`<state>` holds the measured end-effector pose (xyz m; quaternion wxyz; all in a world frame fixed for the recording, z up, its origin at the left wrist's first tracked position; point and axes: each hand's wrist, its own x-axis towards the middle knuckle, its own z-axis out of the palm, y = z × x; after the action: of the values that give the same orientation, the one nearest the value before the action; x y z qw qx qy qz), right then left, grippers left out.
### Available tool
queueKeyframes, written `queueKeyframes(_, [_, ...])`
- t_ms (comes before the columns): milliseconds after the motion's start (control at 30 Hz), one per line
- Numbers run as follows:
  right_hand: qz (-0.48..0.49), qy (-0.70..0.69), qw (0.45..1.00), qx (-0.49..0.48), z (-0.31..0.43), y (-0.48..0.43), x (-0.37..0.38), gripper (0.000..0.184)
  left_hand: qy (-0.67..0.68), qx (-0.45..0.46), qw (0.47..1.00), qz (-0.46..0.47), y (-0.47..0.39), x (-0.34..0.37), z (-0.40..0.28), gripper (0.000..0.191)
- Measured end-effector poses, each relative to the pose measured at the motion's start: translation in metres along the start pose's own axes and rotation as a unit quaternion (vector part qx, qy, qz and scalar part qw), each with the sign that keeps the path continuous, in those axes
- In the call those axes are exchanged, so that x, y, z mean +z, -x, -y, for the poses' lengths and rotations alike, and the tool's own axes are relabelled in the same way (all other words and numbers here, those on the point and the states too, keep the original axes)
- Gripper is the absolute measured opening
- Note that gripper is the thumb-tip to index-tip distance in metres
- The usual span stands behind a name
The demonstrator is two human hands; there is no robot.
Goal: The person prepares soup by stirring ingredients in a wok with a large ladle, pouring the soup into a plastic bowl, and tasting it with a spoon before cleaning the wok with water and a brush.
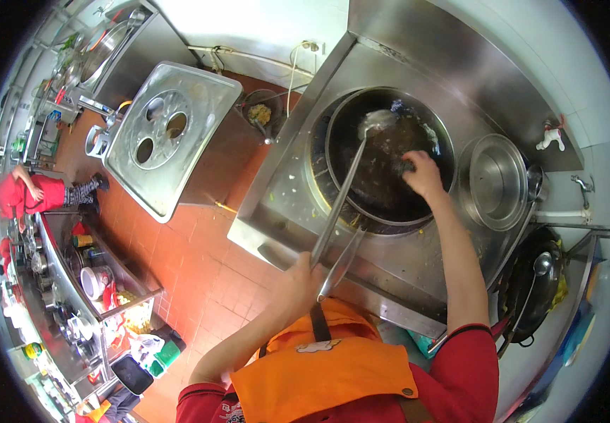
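My left hand (297, 285) grips the long metal handle of a ladle (344, 193). The ladle's head lies inside a dark wok (389, 214), where brownish liquid and wet highlights show. Over the right part of the wok's inside, my right hand (424, 173) has its fingers bent around a small dark item (405, 166), possibly a scouring pad; the fingers hide most of it. From the wok's near side, a metal handle (343, 264) sticks out towards my orange apron (331, 380).
Metal pots (498, 182) stand right of the wok on the steel stove top (278, 198). A red-handled tap (550, 136) is on the backsplash. Another wok with a ladle (535, 285) is at far right. Left are a steel stand with round holes (170, 132) and a co-worker (40, 193).
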<state>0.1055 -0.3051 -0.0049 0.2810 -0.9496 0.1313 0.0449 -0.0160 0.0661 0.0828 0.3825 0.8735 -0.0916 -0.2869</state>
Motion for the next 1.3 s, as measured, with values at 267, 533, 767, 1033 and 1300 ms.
queueKeyframes(267, [-0.140, -0.054, 0.971, -0.187, 0.087, 0.017, -0.013, 0.030, -0.079, 0.038, 0.996, -0.030, 0.014, -0.021, 0.000, 0.032])
queueKeyframes(533, [-0.013, -0.116, 0.987, 0.112, -0.006, -0.047, -0.006, 0.038, -0.146, 0.122, 0.981, -0.043, 0.004, -0.034, -0.004, 0.042])
queueKeyframes(767, [-0.102, 0.143, 0.954, -0.244, 0.093, 0.007, 0.002, 0.026, -0.228, 0.061, 0.972, -0.007, 0.000, -0.052, 0.010, 0.038])
queueKeyframes(1033, [-0.041, -0.184, 0.979, 0.072, 0.006, -0.052, 0.003, 0.035, -0.020, 0.037, 0.999, 0.002, 0.003, -0.042, 0.005, 0.032])
queueKeyframes(1300, [-0.257, 0.038, 0.963, -0.075, 0.055, 0.013, 0.012, 0.026, 0.067, -0.042, 0.993, 0.082, -0.011, -0.032, -0.007, 0.038])
